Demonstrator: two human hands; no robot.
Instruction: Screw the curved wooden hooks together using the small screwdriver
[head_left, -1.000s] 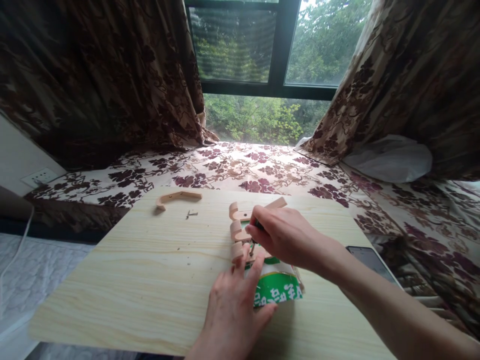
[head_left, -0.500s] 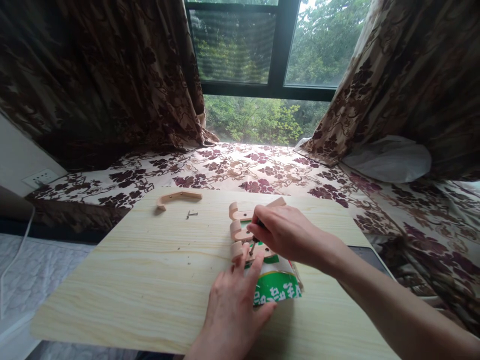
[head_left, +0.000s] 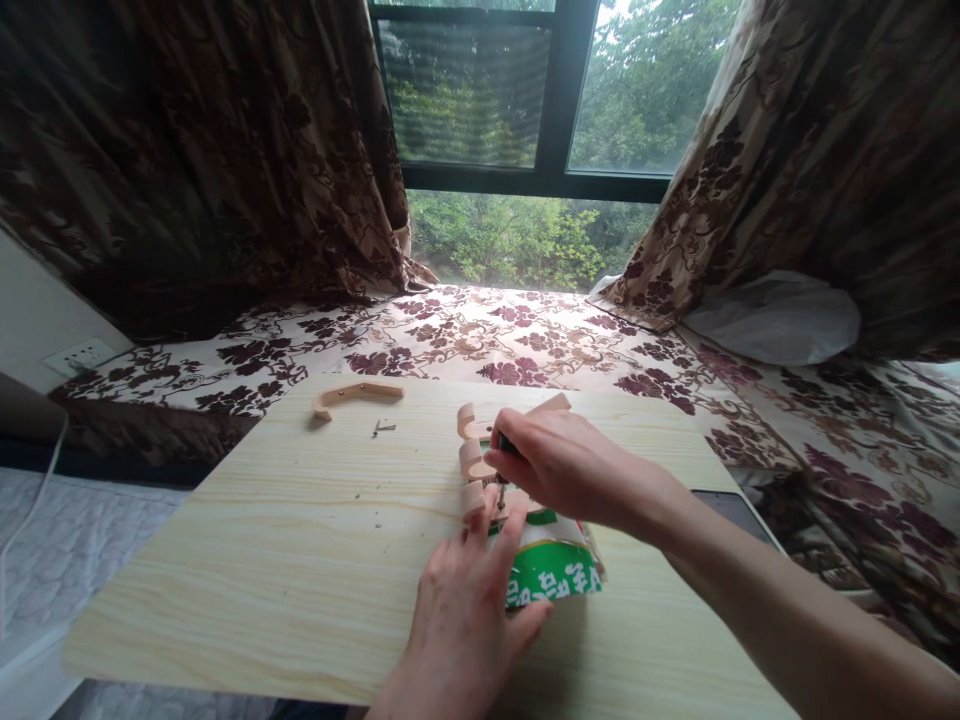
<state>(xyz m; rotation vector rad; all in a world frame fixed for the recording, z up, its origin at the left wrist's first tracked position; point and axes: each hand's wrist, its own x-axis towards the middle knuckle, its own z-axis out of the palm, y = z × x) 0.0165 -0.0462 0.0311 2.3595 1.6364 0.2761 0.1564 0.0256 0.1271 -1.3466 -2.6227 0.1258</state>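
Observation:
Curved wooden hooks (head_left: 471,460) lie side by side over a green and white printed packet (head_left: 559,568) near the table's middle. My right hand (head_left: 551,455) is closed around the dark handle of a screwdriver (head_left: 502,492), whose thin shaft points down at the nearest hook (head_left: 474,502). With its fingers spread, my left hand (head_left: 472,600) presses on that nearest hook and the packet, the fingertips on both sides of the screwdriver's tip. The screw head under the tip is too small to make out.
Another curved wooden hook (head_left: 360,395) lies at the table's far left, with small screws (head_left: 385,428) beside it. A dark phone (head_left: 731,515) rests at the right edge of the pale wooden table (head_left: 247,560).
My right hand has shifted slightly left, and the screwdriver now stands more upright. My left hand has hardly moved.

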